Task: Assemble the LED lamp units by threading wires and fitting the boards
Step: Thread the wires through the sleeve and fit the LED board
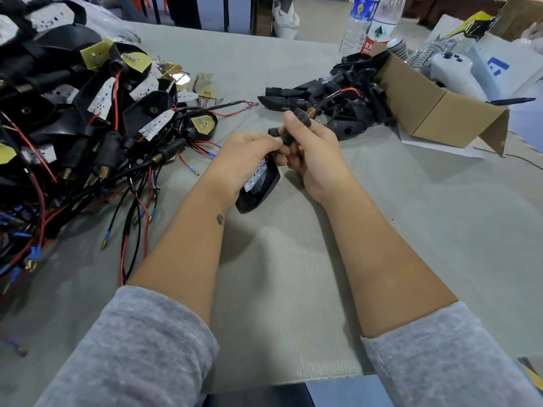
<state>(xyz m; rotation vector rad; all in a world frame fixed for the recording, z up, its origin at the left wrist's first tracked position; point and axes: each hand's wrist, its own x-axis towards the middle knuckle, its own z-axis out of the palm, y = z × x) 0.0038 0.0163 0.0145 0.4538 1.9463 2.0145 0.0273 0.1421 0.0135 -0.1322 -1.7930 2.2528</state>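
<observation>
A black lamp housing with a white LED board set in it is held over the middle of the table. My left hand grips the housing near its neck. My right hand is curled round the black stem of the same unit, thumb on top. A brass spring end sticks out past the stem, and a black and red wire runs from it toward the far right pile.
A big heap of wired lamp units with red and black leads fills the left side. Empty black housings lie at the back right beside an open cardboard box. Two water bottles stand behind.
</observation>
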